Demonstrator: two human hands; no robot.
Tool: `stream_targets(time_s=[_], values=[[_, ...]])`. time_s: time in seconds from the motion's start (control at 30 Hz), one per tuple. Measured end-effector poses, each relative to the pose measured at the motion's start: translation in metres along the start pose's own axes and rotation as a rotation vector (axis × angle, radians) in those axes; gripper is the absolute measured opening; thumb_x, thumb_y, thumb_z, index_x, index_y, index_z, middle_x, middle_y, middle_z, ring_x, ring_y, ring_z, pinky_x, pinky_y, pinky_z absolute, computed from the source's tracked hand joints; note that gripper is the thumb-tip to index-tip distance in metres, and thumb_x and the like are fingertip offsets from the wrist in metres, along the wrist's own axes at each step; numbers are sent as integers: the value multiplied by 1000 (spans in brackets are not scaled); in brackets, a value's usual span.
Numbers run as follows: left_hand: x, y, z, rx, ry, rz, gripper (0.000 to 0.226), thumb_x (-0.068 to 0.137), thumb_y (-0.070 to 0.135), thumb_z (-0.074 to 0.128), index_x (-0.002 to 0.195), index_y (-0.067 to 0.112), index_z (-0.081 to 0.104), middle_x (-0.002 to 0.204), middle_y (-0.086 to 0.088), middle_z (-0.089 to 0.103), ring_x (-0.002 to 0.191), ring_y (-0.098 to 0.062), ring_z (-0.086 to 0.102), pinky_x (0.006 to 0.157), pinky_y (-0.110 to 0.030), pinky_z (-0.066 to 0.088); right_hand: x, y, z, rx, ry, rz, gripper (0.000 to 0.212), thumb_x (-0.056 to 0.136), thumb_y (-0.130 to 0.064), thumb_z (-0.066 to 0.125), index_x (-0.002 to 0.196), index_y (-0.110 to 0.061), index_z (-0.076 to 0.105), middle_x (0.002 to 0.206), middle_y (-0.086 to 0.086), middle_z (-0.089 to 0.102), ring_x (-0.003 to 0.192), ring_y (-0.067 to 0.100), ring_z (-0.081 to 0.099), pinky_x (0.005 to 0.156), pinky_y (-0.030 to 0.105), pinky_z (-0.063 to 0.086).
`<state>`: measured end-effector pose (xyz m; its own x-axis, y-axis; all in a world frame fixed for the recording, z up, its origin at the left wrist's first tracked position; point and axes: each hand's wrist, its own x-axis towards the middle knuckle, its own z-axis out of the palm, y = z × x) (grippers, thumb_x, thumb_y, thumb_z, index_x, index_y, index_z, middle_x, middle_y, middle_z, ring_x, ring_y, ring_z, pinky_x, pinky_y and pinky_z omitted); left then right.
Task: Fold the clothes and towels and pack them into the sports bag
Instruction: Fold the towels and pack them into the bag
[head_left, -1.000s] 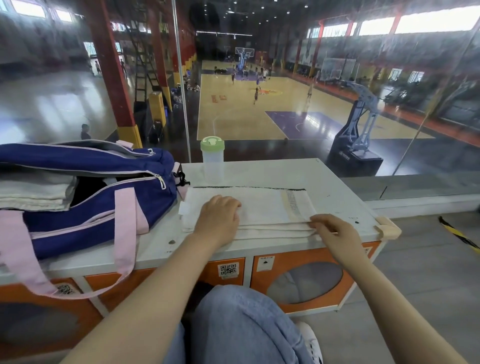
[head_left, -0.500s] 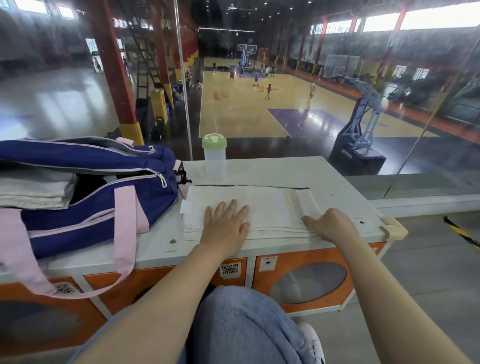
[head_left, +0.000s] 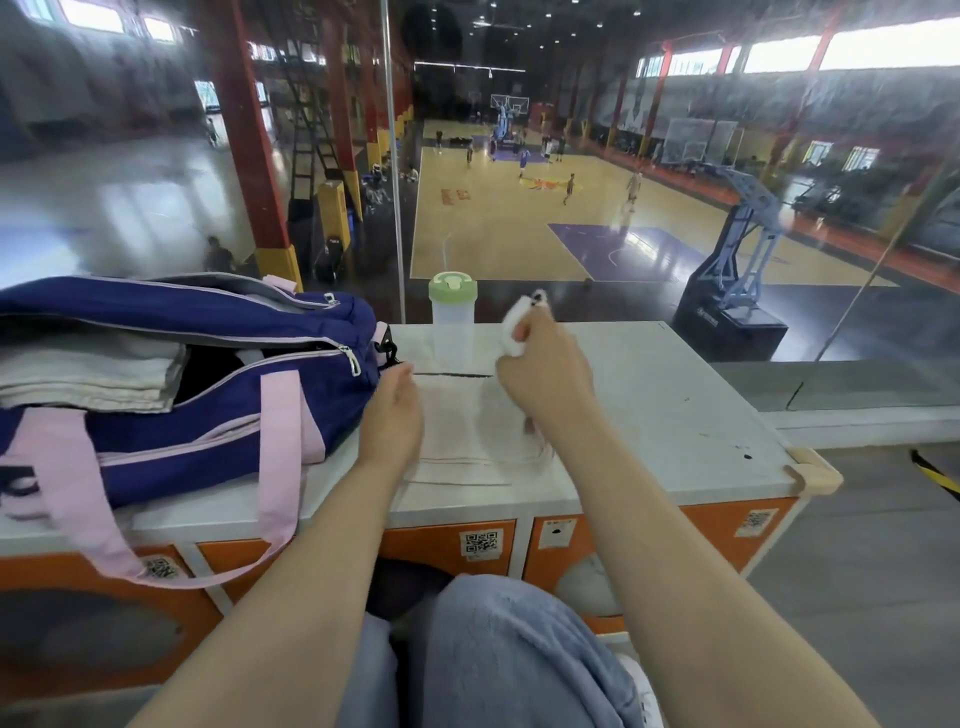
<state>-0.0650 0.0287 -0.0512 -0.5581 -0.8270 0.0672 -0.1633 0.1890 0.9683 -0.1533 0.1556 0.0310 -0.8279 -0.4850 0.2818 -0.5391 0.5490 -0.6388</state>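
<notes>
A white towel (head_left: 457, 431) lies folded on the white cabinet top (head_left: 675, 410). My right hand (head_left: 545, 374) is shut on the towel's right end and has lifted it up and over to the left; that part is motion-blurred. My left hand (head_left: 392, 415) rests at the towel's left edge beside the bag, fingers loosely apart, and its grip is unclear. The navy sports bag (head_left: 208, 395) with pink straps stands open at the left. Folded pale towels (head_left: 88, 374) lie in its opening.
A clear bottle with a green lid (head_left: 452, 312) stands behind the towel against the glass wall. The cabinet has orange doors (head_left: 649, 535) below and a padded right corner (head_left: 815, 470). My knee in blue trousers (head_left: 509, 654) is below.
My right hand took hold of the towel's right end and swung it up and leftwards. My left hand slid from flat on the towel to its left edge by the bag.
</notes>
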Motion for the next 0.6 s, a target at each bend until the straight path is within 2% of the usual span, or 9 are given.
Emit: stream_targets(time_s=[0.07, 0.17, 0.3, 0.4, 0.43, 0.5, 0.57, 0.6], values=[[8, -3, -10, -177, 76, -168, 31, 96, 32, 38, 115, 22, 60, 117, -3, 63, 108, -25, 58, 96, -44, 47, -9, -22, 21, -36, 20, -137, 19, 80, -8, 55, 97, -18, 53, 118, 4, 58, 107, 26, 56, 77, 27, 38], [16, -12, -15, -331, 72, -330, 28, 79, 33, 42, 89, 20, 65, 91, -4, 66, 92, -27, 60, 82, -40, 48, -24, -43, 56, -68, -105, -230, 16, 88, -4, 48, 101, -11, 53, 90, 1, 52, 84, 25, 53, 67, 28, 33], [19, -16, -14, -371, 49, -421, 18, 75, 27, 47, 84, 15, 59, 86, -11, 59, 84, -27, 58, 76, -41, 48, -40, -43, 93, 16, -252, -233, 16, 90, -2, 45, 97, -16, 41, 89, 5, 56, 78, 24, 51, 64, 29, 32], [28, -27, -13, -260, 19, -399, 25, 80, 26, 44, 89, 12, 62, 93, -16, 64, 84, -31, 60, 79, -43, 51, -46, -30, 98, 149, -216, -152, 21, 87, -2, 48, 96, -20, 43, 85, -2, 56, 77, 19, 51, 60, 27, 34], [25, -23, -13, -218, 12, -384, 24, 80, 24, 43, 89, 13, 62, 92, -16, 63, 81, -30, 58, 76, -42, 49, -46, -24, 97, 154, -160, -142, 21, 87, -2, 48, 99, -20, 46, 89, -2, 57, 81, 19, 52, 62, 28, 36], [18, -13, -13, -185, -9, -338, 21, 87, 19, 42, 96, 17, 61, 96, -10, 60, 84, -25, 55, 79, -38, 45, -39, -11, 96, 15, -52, -165, 24, 89, -12, 51, 111, -20, 51, 107, -1, 60, 97, 21, 54, 78, 32, 42], [14, -10, -12, -192, -18, -322, 29, 93, 14, 41, 112, 22, 60, 107, -1, 57, 96, -21, 53, 86, -35, 43, -32, -2, 95, -189, -71, -148, 37, 90, -31, 54, 123, -18, 49, 122, 2, 57, 114, 25, 51, 95, 37, 38], [15, -10, -11, -193, -5, -332, 31, 93, 14, 42, 116, 23, 61, 112, 0, 57, 100, -21, 53, 85, -34, 44, -29, 1, 95, -278, -120, -125, 47, 88, -41, 55, 127, -14, 47, 127, 5, 54, 118, 27, 49, 99, 38, 37]])
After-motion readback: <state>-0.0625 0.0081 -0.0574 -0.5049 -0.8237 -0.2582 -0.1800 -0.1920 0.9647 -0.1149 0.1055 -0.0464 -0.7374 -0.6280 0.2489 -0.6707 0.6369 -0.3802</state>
